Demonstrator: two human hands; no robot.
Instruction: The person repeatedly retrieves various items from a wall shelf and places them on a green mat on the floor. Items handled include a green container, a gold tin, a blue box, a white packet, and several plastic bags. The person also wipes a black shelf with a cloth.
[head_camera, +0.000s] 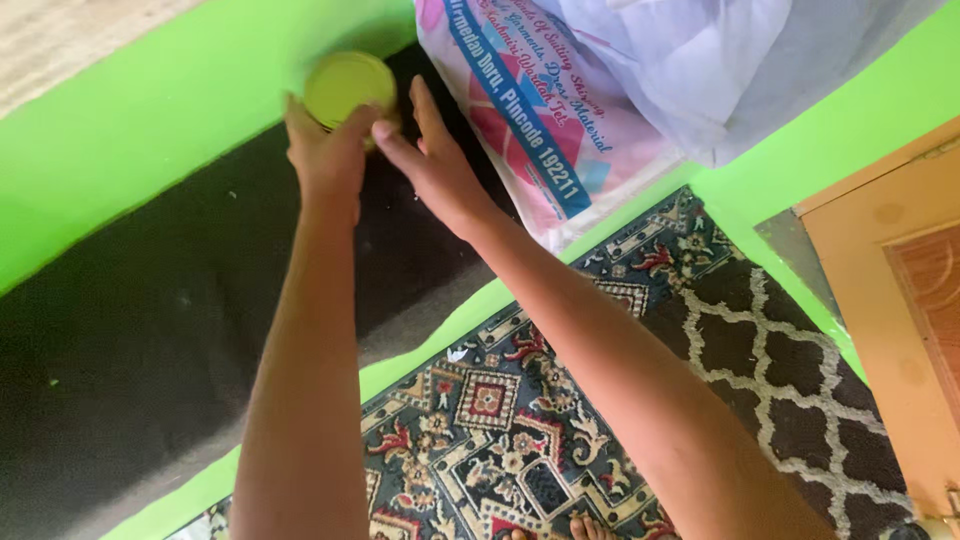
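A small round container with a yellow-green lid (345, 85) sits on a dark shelf (150, 330) set in a bright green wall. My left hand (325, 150) is wrapped around the container's near side. My right hand (430, 160) reaches beside it, fingers spread, the thumb touching the lid's edge. Both forearms stretch up from the bottom of the view.
A white plastic bag with pink and blue print (560, 120) rests on the shelf right of my hands, with a pale translucent bag (720, 70) behind it. A patterned carpet (600, 400) covers the floor below. A wooden door (900, 320) stands at the right.
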